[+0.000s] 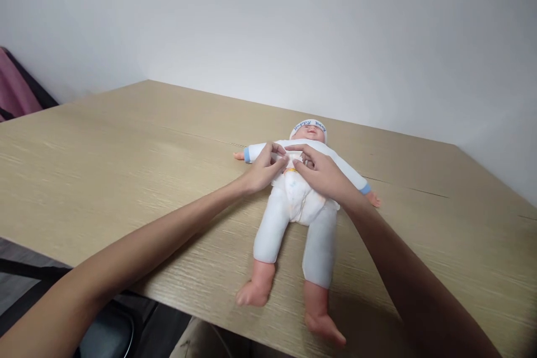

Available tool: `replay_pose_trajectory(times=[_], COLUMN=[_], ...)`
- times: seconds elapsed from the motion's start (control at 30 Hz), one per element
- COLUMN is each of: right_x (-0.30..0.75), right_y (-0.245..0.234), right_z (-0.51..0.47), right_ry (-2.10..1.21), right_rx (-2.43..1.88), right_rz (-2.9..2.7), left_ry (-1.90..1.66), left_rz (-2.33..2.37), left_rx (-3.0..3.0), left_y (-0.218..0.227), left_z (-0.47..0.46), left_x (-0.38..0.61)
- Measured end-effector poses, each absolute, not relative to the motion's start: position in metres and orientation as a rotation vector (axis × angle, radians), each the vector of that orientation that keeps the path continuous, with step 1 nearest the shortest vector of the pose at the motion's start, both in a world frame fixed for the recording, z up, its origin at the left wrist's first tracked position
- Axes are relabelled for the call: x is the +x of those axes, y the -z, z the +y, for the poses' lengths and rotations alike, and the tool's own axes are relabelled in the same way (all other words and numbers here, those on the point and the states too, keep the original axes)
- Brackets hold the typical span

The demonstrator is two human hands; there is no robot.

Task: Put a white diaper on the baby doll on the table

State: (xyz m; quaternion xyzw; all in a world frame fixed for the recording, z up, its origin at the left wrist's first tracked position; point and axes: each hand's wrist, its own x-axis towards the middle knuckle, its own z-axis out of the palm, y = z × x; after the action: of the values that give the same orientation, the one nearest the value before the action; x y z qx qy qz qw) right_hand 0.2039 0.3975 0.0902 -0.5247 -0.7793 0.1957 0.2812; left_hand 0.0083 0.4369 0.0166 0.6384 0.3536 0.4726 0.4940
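On its back on the table lies a baby doll (268, 235) in a white suit with blue cuffs and a lettered cap (310, 123). A white diaper (298, 196) with a yellow-orange mark at the waist is between its legs and over its belly. At the diaper's front waist edge, my left hand (265, 169) pinches the left side between thumb and fingers. My right hand (321, 170) has its thumb and fingers on the same edge a little to the right. Both hands partly cover the doll's chest and the diaper's upper part.
The wooden table (104, 151) reaches to a pale partition (235, 33) at the back. A black chair (107, 333) stands below the near edge at left. Pink and black cloth (19, 84) shows at the far left.
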Motion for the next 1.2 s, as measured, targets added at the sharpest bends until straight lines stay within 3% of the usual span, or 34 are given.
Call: replay_pose_trajectory(times=[0.5,0.77,0.87,1.03,1.2], right_x=[0.204,0.212,0.219,0.239,0.256], right_y=[-0.081,-0.091,-0.09,-0.064,-0.039], right_z=[0.4,0.359,0.308,0.254,0.272], right_ry=[-0.567,-0.237,-0.36,-0.652,-0.459], right_rx=[-1.341,-1.2,-1.061,-1.123,-1.408], right_rz=[-1.947,-2.026,-2.159,-2.308,-2.162], left_ry=[-1.145,-1.361,-1.212,-0.545,-0.61], left_rz=[0.896,1.093,0.866,0.613,0.898], left_rx=[1.556,1.819,2.205,2.689,2.481], left_y=[0.002,-0.032,-0.044,-0.042,-0.032], left_z=[0.451,0.388,0.347,0.316,0.324], left_x=[0.009,-0.005,-0.018,-0.027,-0.023])
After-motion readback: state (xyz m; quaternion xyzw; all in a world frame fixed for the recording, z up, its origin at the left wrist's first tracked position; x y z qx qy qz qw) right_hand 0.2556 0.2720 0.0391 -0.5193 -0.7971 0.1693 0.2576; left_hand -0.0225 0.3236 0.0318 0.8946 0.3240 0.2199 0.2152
